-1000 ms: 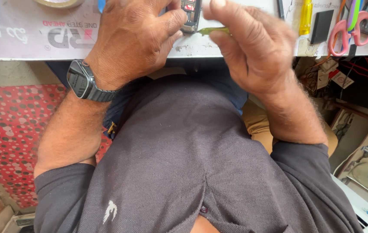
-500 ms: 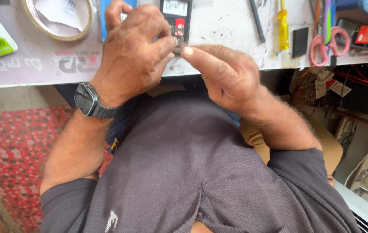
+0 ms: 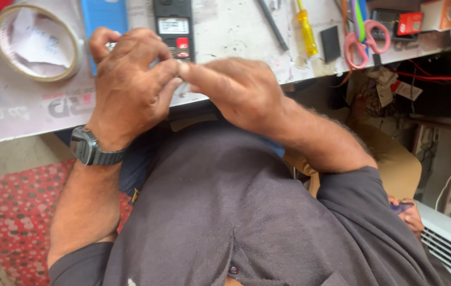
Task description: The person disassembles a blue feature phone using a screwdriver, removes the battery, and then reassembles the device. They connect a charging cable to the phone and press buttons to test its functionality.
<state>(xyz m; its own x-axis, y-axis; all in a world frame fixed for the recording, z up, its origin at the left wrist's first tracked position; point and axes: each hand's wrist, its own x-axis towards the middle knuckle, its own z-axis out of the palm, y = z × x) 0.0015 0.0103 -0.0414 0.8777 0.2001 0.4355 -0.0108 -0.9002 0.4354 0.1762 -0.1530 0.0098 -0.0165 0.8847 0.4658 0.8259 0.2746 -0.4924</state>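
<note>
My left hand and right hand meet fingertip to fingertip at the desk edge, curled around something small I cannot make out. The black meter lies lengthwise just beyond, nearer my left.

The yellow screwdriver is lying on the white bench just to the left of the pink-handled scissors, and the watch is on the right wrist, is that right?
Not quite. The head view shows the watch on the left wrist, just below the left hand, not the right. The rest stands: the yellow screwdriver lies on the white bench, just left of the pink-handled scissors.
</note>
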